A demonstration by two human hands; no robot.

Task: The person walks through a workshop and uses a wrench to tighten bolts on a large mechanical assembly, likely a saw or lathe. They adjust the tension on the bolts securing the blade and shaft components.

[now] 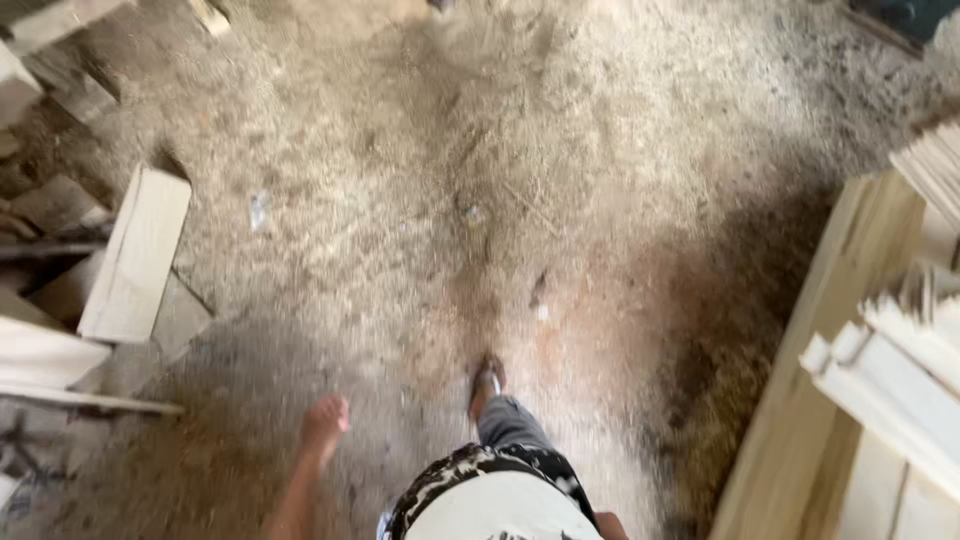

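I am looking straight down at a floor covered in sawdust [520, 180]. My left hand [325, 422] hangs at my side over the floor at the lower left. Its fingers are curled in and nothing is in them, and it touches nothing. My right hand is out of the frame; only a bit of that arm shows at the bottom edge. In front of me my foot in a sandal [487, 380] is set on the sawdust, with a grey trouser leg [510, 425] above it. The picture is blurred by motion.
A pale wooden board [135, 255] leans among offcuts and scrap wood at the left edge. At the right stands a long upright plank [830, 400] with a stack of light slats [900, 370] beside it. More slats [935, 170] jut in at the upper right.
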